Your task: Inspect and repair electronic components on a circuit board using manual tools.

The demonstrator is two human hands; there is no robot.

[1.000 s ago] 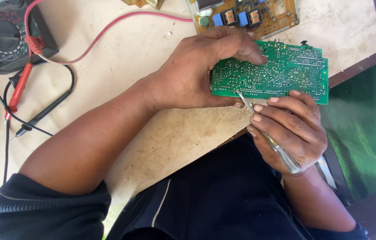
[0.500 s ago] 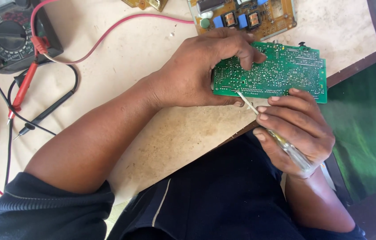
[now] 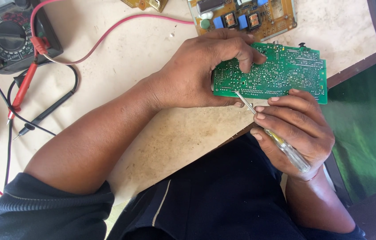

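Note:
My left hand (image 3: 201,73) grips the left end of a green circuit board (image 3: 285,73), solder side up, over the table's front edge. The forefinger lies across the board's top. My right hand (image 3: 296,129) holds a small screwdriver (image 3: 281,141) with a clear yellowish handle. Its metal tip touches the board's lower left part, close to my left thumb. My right fingers rest against the board's lower edge.
A tan circuit board (image 3: 245,18) with blue parts lies at the table's far side. A black multimeter (image 3: 8,38) sits far left with a red probe (image 3: 23,86), a black probe (image 3: 45,113) and a red lead. Green cloth (image 3: 365,133) hangs at the right.
The screwdriver tip has slid slightly left along the board's lower part. Both hands and the board stay almost where they were.

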